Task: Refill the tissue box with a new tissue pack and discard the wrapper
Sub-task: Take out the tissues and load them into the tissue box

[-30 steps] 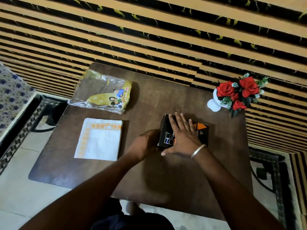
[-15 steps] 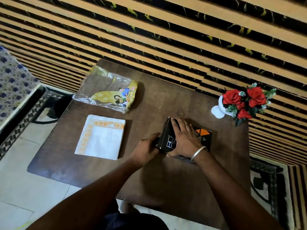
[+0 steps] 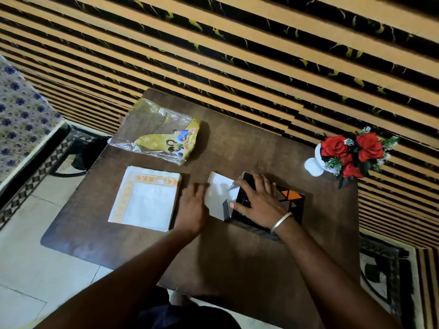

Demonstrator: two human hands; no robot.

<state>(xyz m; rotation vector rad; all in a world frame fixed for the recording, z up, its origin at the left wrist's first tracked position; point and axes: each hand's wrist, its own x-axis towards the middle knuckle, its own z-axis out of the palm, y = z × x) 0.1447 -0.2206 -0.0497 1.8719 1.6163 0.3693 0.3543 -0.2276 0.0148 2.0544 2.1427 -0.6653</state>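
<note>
A black tissue box [image 3: 291,199] with orange triangles lies on the brown table [image 3: 237,148]. Its left end flap [image 3: 218,193] is folded out, showing a white inside. My right hand [image 3: 257,200] lies flat on top of the box, holding it down. My left hand [image 3: 193,206] rests on the table at the open flap's left edge, fingers loosely apart. A white stack of tissues [image 3: 146,200] with an orange border lies to the left. The clear and yellow plastic wrapper [image 3: 158,135] lies flat behind the stack.
A white vase with red roses [image 3: 346,153] stands at the table's far right corner. A striped wall runs right behind the table. A patterned couch [image 3: 21,119] stands to the left. Tiled floor shows at lower left.
The box's left end flap has swung open onto the table. My left hand has moved left, off the box end. My right hand has stayed on the box top.
</note>
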